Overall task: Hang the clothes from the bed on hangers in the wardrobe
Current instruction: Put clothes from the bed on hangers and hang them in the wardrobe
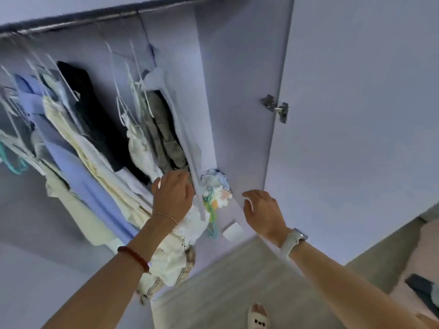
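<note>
A: Hands?
B: Left hand (172,192) reaches among the hanging clothes (99,148) — fingers hidden in the fabric, so I cannot tell whether they grip. Right hand (261,210) hangs free by the wardrobe wall, fingers relaxed, holding nothing.
A: Surroundings?
B: Garments hang on white hangers (133,67) from the rail (95,20) — frame blurred. A bundle (215,188) lies in the wardrobe corner. Door (356,115) open, hinge (276,108) visible.

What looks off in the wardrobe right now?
A crumpled bundle of clothes sits bunched on the wardrobe floor by the side wall, unhung, beside the left hand. The hanging garments sit crowded and slanted on the rail. No visible damage.
</note>
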A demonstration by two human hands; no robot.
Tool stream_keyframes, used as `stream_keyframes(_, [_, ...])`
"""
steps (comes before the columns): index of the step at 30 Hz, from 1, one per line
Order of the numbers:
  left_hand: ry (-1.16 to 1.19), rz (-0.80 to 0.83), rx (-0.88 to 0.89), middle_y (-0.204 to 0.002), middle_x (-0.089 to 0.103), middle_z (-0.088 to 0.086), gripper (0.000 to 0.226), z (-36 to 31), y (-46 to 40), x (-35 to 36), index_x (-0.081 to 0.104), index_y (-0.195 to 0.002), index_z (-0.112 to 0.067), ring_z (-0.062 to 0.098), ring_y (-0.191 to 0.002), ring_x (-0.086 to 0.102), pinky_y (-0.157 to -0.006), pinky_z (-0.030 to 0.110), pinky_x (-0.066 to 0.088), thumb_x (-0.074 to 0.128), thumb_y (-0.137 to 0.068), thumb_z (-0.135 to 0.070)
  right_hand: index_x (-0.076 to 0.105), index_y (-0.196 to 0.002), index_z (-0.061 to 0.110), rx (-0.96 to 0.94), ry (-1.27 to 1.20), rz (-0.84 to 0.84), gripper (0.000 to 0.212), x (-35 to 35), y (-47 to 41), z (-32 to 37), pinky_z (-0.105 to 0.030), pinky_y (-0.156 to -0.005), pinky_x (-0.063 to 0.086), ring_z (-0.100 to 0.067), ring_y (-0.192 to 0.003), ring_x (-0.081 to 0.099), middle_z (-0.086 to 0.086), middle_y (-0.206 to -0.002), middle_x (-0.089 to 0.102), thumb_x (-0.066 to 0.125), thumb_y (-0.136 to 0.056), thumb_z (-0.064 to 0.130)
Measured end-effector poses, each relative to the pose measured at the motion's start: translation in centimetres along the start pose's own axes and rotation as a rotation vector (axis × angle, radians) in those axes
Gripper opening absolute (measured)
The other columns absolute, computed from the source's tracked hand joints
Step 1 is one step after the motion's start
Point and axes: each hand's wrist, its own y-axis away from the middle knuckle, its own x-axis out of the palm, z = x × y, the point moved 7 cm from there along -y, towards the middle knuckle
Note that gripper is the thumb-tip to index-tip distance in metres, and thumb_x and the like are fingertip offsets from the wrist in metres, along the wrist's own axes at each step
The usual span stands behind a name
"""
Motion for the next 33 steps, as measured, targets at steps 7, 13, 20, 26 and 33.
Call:
stream_keyframes(7, [-0.104, -0.224, -0.085, -0.101, 0.066, 0.012, 0.043, 4.7, -8.2, -6.9, 0.068, -0.099, -0.007, 0.03, -0.093, 0.064, -0.079, 0.052, 0.046, 0.035, -0.08, -0.027, 0.053, -0.125, 0.012, -0.156, -0.082, -0.034, 0.034, -1.7, -13.1, 8.3, -0.035, -0.098, 0.037, -0.026, -0.119, 0.047, -0.007, -0.128, 0.055, 0.038, -0.094, 0.017])
stream_keyframes(13, [-0.142, -0.169, -0.155, -0.127, 0.054, 0.012, 0.057, 6.3, -16.4, -7.1, 0.054, -0.126, -0.01, 0.03, -0.118, 0.05, -0.093, 0.048, 0.038, 0.028, -0.084, -0.037, 0.056, -0.117, 0.005, -0.229, -0.251, -0.088, 0.031, -2.9, -23.4, 13.3, -0.035, -0.089, 0.045, -0.03, -0.108, 0.053, -0.014, -0.117, 0.059, 0.039, -0.096, 0.021])
stream_keyframes(20, [-0.148, -0.04, -0.23, -0.155, 0.014, -0.001, 0.059, 8.9, -19.0, -3.3, 0.019, -0.147, -0.013, 0.021, -0.142, 0.016, -0.109, 0.046, 0.026, 0.019, -0.093, -0.037, 0.043, -0.126, 0.002, -0.268, -0.159, 0.066, 0.038, -0.1, -29.7, 16.1, -0.039, -0.087, 0.046, -0.034, -0.112, 0.049, -0.018, -0.122, 0.049, 0.042, -0.094, 0.023])
stream_keyframes(26, [-0.108, -0.11, -0.162, -0.149, 0.033, 0.002, 0.056, 9.2, -19.1, -3.0, 0.036, -0.14, -0.01, 0.029, -0.135, 0.032, -0.1, 0.049, 0.035, 0.026, -0.09, -0.032, 0.04, -0.122, 0.002, -0.221, -0.055, -0.026, 0.031, -1.1, -32.7, 16.1, -0.037, -0.078, 0.043, -0.037, -0.104, 0.054, -0.018, -0.117, 0.055, 0.036, -0.097, 0.018])
stream_keyframes(33, [-0.089, -0.109, -0.132, -0.146, 0.037, 0.003, 0.054, 9.2, -19.4, -2.5, 0.039, -0.139, -0.011, 0.03, -0.133, 0.036, -0.097, 0.051, 0.038, 0.03, -0.09, -0.032, 0.045, -0.112, -0.002, -0.202, -0.092, -0.206, 0.033, -4.0, -33.2, 16.3, -0.032, -0.062, 0.031, -0.04, -0.087, 0.059, -0.022, -0.095, 0.064, 0.028, -0.1, 0.023])
